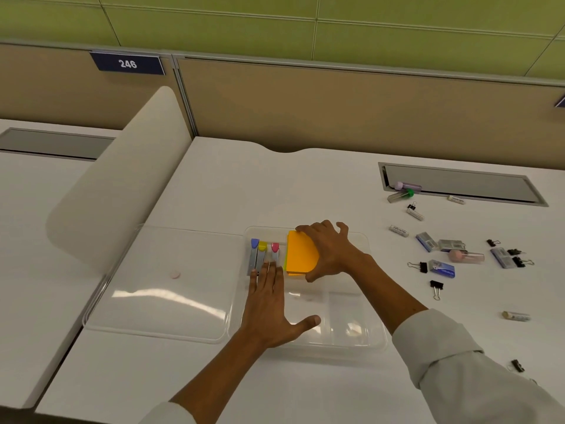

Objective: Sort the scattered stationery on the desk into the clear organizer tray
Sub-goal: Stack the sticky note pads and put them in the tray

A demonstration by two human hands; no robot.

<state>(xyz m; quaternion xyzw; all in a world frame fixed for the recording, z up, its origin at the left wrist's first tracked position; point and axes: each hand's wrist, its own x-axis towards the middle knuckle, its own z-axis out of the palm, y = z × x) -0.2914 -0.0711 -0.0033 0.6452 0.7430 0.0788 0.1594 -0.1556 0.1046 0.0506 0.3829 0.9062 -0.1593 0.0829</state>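
Note:
The clear organizer tray [371, 342] sits at the desk's middle. In its far compartments lie three tubes with blue, yellow and pink caps [262, 253] and an orange sticky-note pad [301, 254]. My right hand [331, 250] grips the pad from its right side, fingers over the far edge and thumb at the near edge. My left hand [269, 310] lies flat with straight fingers, its fingertips touching the near ends of the tubes. Black binder clips [435, 288], staple boxes [441, 268] and small tubes [399, 230] are scattered on the desk to the right.
The tray's clear lid [159, 286] lies flat to the left with a small pink disc [175, 274] on it. A white curved divider [122, 182] rises at the far left. A grey cable hatch [458, 183] sits at the far right; partition panels stand behind.

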